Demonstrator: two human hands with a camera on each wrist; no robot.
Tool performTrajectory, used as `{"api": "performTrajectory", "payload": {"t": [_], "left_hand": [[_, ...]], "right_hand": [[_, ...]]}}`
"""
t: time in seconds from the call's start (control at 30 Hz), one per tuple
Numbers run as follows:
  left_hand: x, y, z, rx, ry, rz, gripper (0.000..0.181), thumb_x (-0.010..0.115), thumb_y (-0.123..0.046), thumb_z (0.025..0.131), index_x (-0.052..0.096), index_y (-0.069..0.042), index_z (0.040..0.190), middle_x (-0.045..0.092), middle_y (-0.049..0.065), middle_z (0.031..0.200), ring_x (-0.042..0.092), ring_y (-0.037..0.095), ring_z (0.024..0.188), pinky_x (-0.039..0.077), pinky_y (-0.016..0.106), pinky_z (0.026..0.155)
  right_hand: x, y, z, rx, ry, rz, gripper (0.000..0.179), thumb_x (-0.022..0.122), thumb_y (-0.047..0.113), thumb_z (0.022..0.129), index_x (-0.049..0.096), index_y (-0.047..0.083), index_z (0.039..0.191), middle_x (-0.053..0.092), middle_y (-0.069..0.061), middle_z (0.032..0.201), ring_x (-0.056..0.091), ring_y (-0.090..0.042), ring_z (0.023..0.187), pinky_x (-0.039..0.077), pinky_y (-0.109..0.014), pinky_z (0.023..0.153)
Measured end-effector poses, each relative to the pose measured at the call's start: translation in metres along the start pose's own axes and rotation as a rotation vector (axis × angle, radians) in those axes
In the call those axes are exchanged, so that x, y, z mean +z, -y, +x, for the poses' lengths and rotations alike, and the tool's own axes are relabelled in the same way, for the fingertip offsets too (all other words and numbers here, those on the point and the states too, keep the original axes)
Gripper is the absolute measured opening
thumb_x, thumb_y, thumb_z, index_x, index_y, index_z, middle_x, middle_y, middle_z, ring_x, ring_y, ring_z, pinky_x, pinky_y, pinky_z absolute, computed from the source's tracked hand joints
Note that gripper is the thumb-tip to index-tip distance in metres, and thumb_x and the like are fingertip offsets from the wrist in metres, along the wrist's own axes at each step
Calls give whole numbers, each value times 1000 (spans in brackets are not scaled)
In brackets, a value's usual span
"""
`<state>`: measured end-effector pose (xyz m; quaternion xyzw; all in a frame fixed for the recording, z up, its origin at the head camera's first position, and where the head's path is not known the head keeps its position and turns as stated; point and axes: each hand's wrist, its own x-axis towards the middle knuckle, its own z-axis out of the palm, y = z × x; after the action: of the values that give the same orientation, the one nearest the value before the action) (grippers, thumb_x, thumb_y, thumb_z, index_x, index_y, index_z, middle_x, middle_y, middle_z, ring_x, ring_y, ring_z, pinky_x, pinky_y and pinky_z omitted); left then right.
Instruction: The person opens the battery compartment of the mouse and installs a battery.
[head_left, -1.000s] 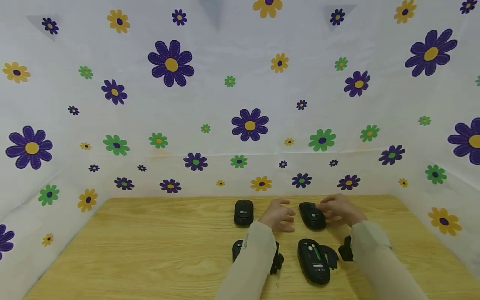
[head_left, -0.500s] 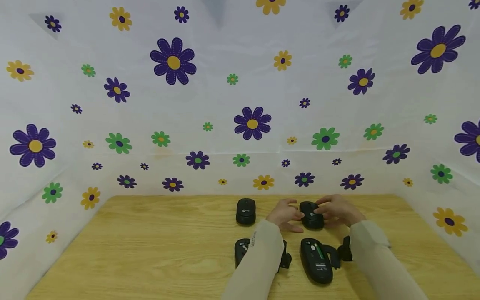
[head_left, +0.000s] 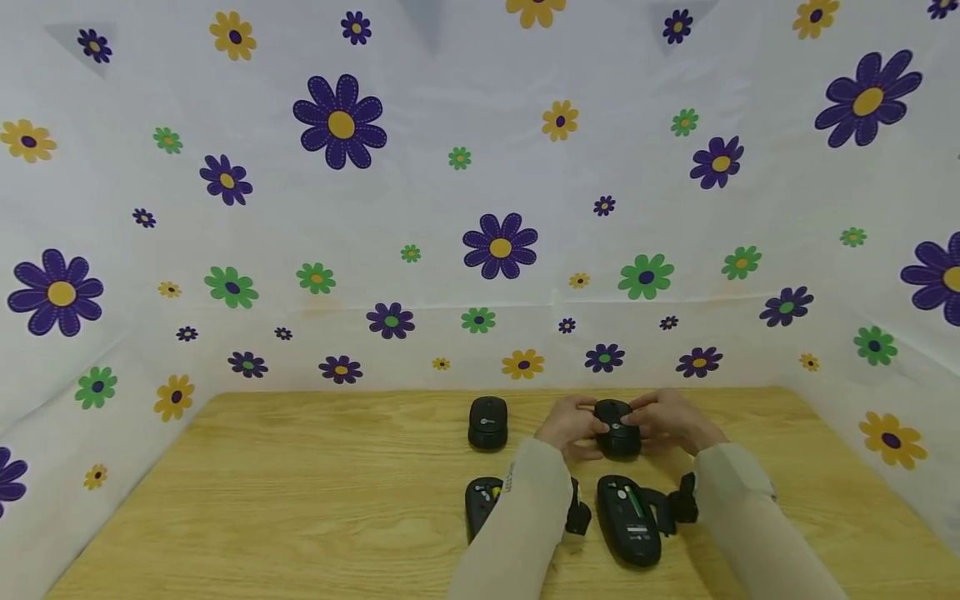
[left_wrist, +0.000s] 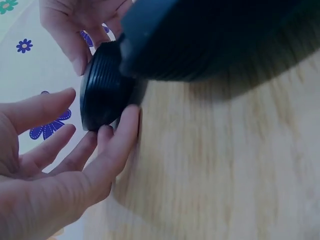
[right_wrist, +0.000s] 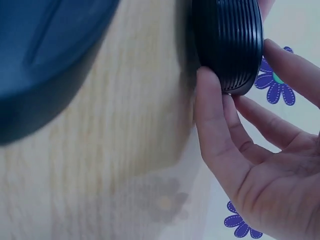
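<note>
A black computer mouse (head_left: 617, 446) lies right side up toward the back right of the table, between both hands. My left hand (head_left: 568, 427) holds its left side, with fingertips at the lower edge in the left wrist view. On the opposite side my right hand (head_left: 667, 419) grips it, one finger reaching over the top. The ridged side of the mouse (right_wrist: 232, 45) shows in the right wrist view, with the thumb and fingers around its end. Nearer me, an upturned mouse (head_left: 630, 533) shows an open battery slot with a green battery, a black cover piece (head_left: 660, 510) beside it.
Another black mouse (head_left: 488, 422) stands upright left of my left hand. A further upturned mouse (head_left: 477, 504) is partly hidden behind the left sleeve (head_left: 517, 517). The wooden table (head_left: 300, 483) meets a white flowered cloth (head_left: 420, 208) at the back and sides.
The left hand has moved right to the mouse, and the right hand has closed in on it. The mouse, tilted before, now points straighter away and sits slightly further left.
</note>
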<state>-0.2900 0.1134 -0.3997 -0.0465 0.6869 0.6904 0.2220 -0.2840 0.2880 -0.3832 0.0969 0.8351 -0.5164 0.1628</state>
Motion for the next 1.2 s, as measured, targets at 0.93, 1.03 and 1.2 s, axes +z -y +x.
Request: {"api": "performTrajectory", "payload": {"t": [0.93,1.03,1.2], "left_hand": [[-25,-11,-17,152,119,34,52,71,6,90,55,1,140,63,20,126,69,32,103,58,46,92],[-27,-14,-25,160,121,34,52,71,6,90,56,1,139,63,20,125,69,32,101,58,45,90],[-32,-19,-40,189,134,37,52,71,5,90,55,2,140,61,20,124,69,33,103,58,46,91]], "right_hand": [[2,13,-28,-179,42,37,58,62,13,100,37,-20,142,46,-40,135,63,-37,104,62,-46,82],[2,12,-34,-219,61,39,57,61,14,101,38,-20,141,49,-38,132,64,-34,101,62,-47,82],[5,14,-44,-279,81,54,55,60,14,101,39,-20,139,53,-34,128,65,-29,97,62,-46,81]]}}
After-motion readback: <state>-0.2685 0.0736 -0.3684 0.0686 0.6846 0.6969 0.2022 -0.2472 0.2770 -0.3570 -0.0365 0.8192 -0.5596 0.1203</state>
